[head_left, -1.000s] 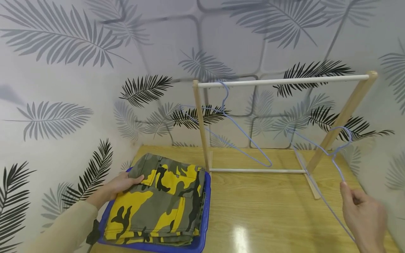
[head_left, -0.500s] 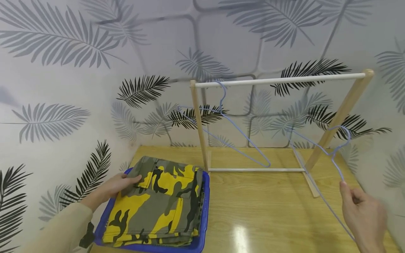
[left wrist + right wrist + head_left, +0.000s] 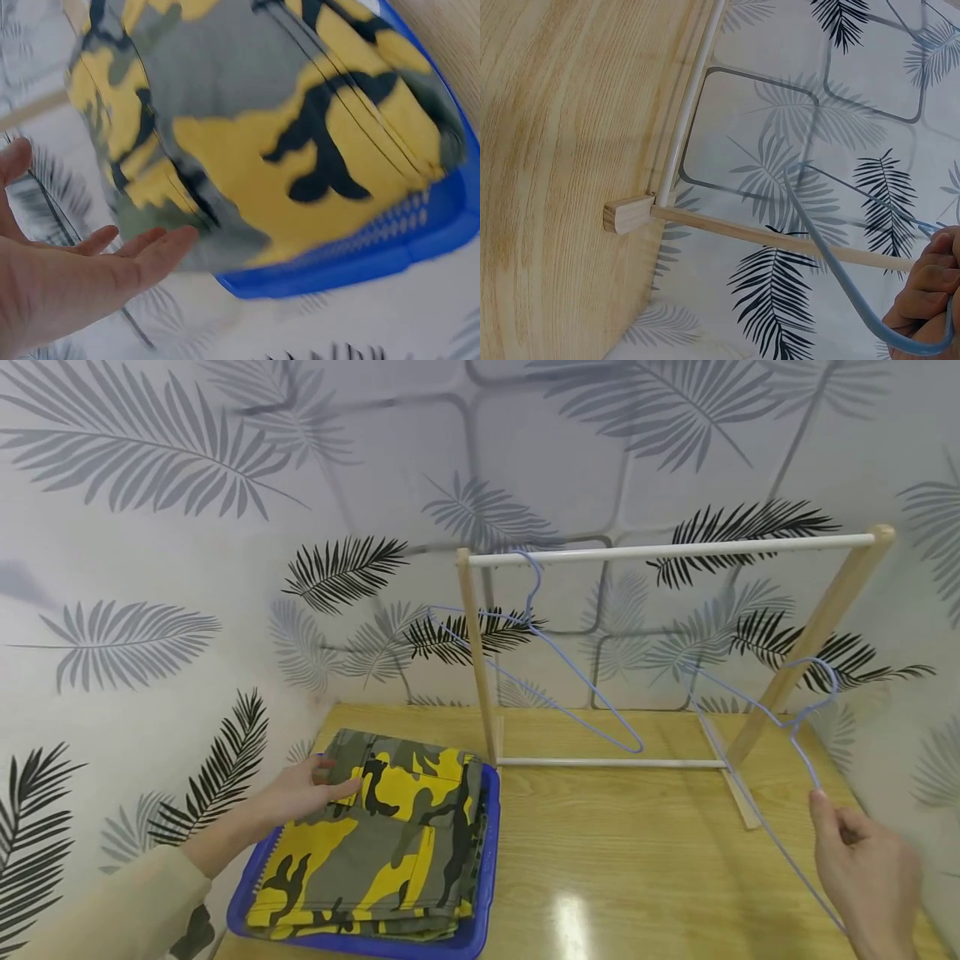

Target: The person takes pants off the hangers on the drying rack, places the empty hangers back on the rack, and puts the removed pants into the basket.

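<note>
Folded camouflage garments (image 3: 390, 852) in yellow, grey and black lie stacked in a blue plastic basket (image 3: 489, 860) at the lower left of the head view. My left hand (image 3: 303, 789) is at the far left corner of the top garment, its fingers extended. In the left wrist view, the fingertips (image 3: 180, 244) meet or overlap the cloth's edge; firm contact is hard to judge. On the right, my right hand (image 3: 866, 868) grips a thin blue clothes hanger (image 3: 738, 697) by one side, below its hook. The right wrist view shows curled fingers around the hanger.
A small clothes rack (image 3: 675, 552) with wooden legs and white bars stands on the wooden table (image 3: 600, 852). Another blue hanger (image 3: 585, 681) hangs from the left end of its top bar. Leaf-patterned wall (image 3: 375, 460) rises behind and at both sides.
My left hand has shifted right and its fingers now show above the garment's edge. The cloth's left side has moved slightly, uncovering more basket. The right hand still holds the hanger.
</note>
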A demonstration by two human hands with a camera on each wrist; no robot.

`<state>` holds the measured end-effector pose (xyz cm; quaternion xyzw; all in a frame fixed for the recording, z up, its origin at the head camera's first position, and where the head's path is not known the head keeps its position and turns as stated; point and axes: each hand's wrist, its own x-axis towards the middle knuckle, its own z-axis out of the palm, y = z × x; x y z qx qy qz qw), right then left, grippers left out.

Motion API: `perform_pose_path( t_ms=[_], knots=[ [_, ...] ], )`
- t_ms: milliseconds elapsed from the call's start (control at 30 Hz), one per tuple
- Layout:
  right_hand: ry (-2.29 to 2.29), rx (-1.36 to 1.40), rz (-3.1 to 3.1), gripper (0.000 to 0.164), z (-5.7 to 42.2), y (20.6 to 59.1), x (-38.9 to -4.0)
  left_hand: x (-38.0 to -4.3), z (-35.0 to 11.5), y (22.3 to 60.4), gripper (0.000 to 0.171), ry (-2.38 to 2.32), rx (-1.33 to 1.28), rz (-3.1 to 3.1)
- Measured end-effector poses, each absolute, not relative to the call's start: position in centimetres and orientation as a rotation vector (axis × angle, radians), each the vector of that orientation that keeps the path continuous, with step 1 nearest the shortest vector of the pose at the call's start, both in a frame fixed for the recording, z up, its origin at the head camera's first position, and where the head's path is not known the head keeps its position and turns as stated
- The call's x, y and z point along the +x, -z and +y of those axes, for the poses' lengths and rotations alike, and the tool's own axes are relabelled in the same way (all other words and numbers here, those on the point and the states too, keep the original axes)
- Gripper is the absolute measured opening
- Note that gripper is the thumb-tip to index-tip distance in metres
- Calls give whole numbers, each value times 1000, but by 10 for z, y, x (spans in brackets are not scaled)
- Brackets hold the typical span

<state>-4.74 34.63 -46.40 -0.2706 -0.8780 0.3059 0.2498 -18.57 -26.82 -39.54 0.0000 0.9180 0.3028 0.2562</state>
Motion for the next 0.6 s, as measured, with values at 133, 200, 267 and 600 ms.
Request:
perform_pose_path(
  t_ms=[133,200,267,600],
  knots=[
    [-825,-746,-2397,59,345,463,-47,-173,-246,399,100,-752,46,2502],
    [-822,-743,-2399,59,345,463,-47,-166,-237,402,102,-723,57,2486],
    [-819,-740,-2403,59,345,463,-47,-161,-230,405,102,-702,88,2470],
    [-826,-726,-2428,59,345,464,-47,-150,-229,457,100,-460,303,2538]
  ],
)
